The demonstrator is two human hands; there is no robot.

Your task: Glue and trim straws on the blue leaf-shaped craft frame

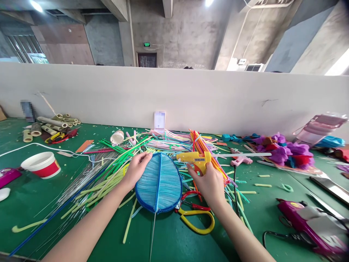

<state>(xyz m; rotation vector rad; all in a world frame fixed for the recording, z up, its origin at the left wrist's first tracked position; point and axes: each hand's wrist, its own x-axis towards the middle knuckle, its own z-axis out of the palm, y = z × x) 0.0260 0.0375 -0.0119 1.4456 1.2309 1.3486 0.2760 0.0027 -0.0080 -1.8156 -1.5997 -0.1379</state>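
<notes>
A blue oval leaf (170, 185) with a dark blue rim, a raised midrib and a thin wire stem is pinched at its upper left edge by my left hand (139, 166). My right hand (211, 182) is wrapped round the handle of a yellow hot glue gun (194, 157), a long white glue stick (242, 155) sticking out of its back. The gun's nozzle points left, close to the leaf's upper right edge; whether they touch I cannot tell. Below my right hand lie scissors with yellow handles (200, 220) and a red-handled tool (195, 202).
Bundles of green pipe cleaners (109, 182) and orange ones (203, 145) cover the table's middle. A paper cup (42, 164) and bamboo pieces (58, 123) stand left. To the right are a pink glue gun (241, 160), purple flowers (283, 151) and a magenta power strip (308, 225) with cables.
</notes>
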